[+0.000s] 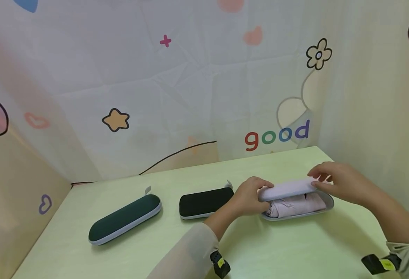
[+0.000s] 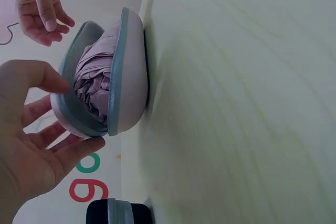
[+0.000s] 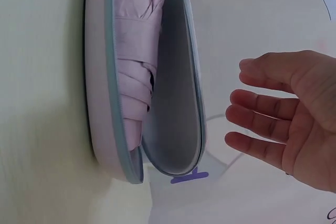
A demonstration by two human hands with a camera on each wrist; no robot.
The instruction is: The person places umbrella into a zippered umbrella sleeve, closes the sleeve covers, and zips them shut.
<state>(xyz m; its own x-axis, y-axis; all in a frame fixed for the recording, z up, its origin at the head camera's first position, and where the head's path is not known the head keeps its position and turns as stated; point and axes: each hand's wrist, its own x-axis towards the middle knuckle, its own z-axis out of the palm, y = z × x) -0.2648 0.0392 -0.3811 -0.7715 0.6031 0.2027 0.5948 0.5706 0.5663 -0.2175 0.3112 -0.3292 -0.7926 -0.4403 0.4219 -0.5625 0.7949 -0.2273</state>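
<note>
A pale pink zip case point(image 1: 288, 189) stands partly open at the right of the table, its lid raised. Inside lies a folded pink umbrella point(image 1: 296, 205), its cloth wrapped in pleats; the umbrella also shows in the left wrist view point(image 2: 98, 72). At the case's left end, my left hand point(image 1: 251, 197) grips the lid between thumb and fingers, the thumb at the rim. My right hand point(image 3: 294, 114) is beside the lid's right end, apart from it in the right wrist view, with fingers loosely extended and nothing held.
A black case point(image 1: 204, 202) lies just left of my left hand, and a dark green case point(image 1: 124, 219) lies farther left; both look closed. Behind the pale green table point(image 1: 68, 259) hangs a printed cloth backdrop point(image 1: 190, 97).
</note>
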